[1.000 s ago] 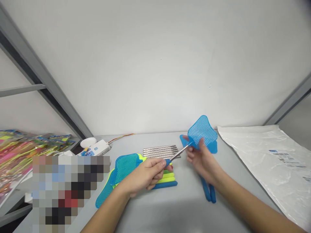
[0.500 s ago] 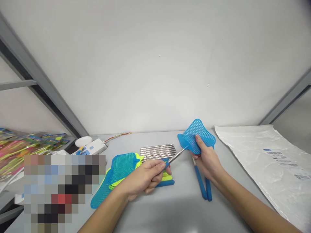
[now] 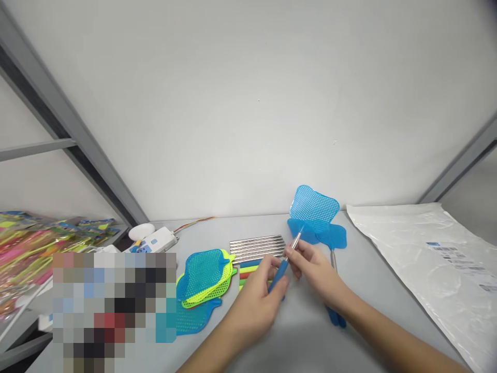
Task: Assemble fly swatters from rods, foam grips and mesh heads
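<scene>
My left hand (image 3: 256, 298) is closed around the blue handle (image 3: 278, 277) of a fly swatter. My right hand (image 3: 318, 272) pinches the metal rod of the same swatter just above that handle. Its blue mesh head (image 3: 314, 206) tilts up and away from me, near the wall. Below that head, two more blue fly swatters (image 3: 337, 237) lie on the table, their blue handles (image 3: 336, 317) showing beneath my right forearm. Left of my hands rest several metal rods (image 3: 254, 247) in a row and several coloured handles (image 3: 248, 270), partly hidden by my left hand.
Loose mesh heads (image 3: 204, 272) in blue and yellow-green are piled at the left. Behind them sits a white power strip (image 3: 159, 240) with wires. A large white plastic bag (image 3: 404, 238) covers the right side. Packaged colourful items (image 3: 34, 248) lie far left, and a pixelated patch hides the lower left.
My right hand has let go of the mesh head and taken the metal rod near the handle. The swatter now points more steeply upward, and my left hand has shifted right.
</scene>
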`<state>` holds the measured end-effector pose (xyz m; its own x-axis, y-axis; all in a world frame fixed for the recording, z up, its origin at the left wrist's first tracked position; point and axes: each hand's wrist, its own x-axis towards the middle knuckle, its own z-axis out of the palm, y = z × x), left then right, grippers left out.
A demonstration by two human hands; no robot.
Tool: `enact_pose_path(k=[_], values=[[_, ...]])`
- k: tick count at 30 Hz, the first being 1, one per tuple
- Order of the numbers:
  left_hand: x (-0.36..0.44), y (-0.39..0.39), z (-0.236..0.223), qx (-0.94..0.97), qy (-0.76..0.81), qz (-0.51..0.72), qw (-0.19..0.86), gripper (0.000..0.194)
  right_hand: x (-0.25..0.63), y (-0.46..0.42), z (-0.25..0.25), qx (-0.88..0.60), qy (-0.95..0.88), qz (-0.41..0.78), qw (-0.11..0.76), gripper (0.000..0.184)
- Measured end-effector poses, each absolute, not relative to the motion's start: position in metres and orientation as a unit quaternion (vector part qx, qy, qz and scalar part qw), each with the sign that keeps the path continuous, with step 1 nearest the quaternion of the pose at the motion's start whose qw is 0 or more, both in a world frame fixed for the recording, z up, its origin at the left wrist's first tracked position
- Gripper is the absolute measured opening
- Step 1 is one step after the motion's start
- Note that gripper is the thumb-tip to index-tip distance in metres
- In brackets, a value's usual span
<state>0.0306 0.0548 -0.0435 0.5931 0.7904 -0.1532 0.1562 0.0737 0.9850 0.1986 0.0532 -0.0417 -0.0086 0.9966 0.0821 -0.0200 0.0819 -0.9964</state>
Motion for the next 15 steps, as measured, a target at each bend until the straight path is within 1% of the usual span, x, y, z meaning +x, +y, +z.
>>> enact_pose_path(k=[3,6,9,12,15], values=[[0.032,0.053,-0.048,0.633,0.341,0.248,0.650,0.035,0.202,0.052,-0.034,-0.480,-0.538,0.475,0.504,0.032],[0.033,0.053,-0.046,0.625,0.309,0.244,0.673,0.036,0.211,0.050,-0.019,-0.501,-0.545,0.483,0.468,0.034],[0.032,0.051,-0.042,0.635,0.310,0.220,0.673,0.038,0.229,0.042,-0.005,-0.535,-0.547,0.482,0.427,0.036],[0.032,0.045,-0.037,0.703,0.314,0.182,0.611,0.035,0.256,0.031,0.004,-0.569,-0.546,0.490,0.372,0.039],[0.032,0.039,-0.035,0.818,0.285,0.154,0.476,0.026,0.283,0.022,0.008,-0.636,-0.539,0.445,0.326,0.041]])
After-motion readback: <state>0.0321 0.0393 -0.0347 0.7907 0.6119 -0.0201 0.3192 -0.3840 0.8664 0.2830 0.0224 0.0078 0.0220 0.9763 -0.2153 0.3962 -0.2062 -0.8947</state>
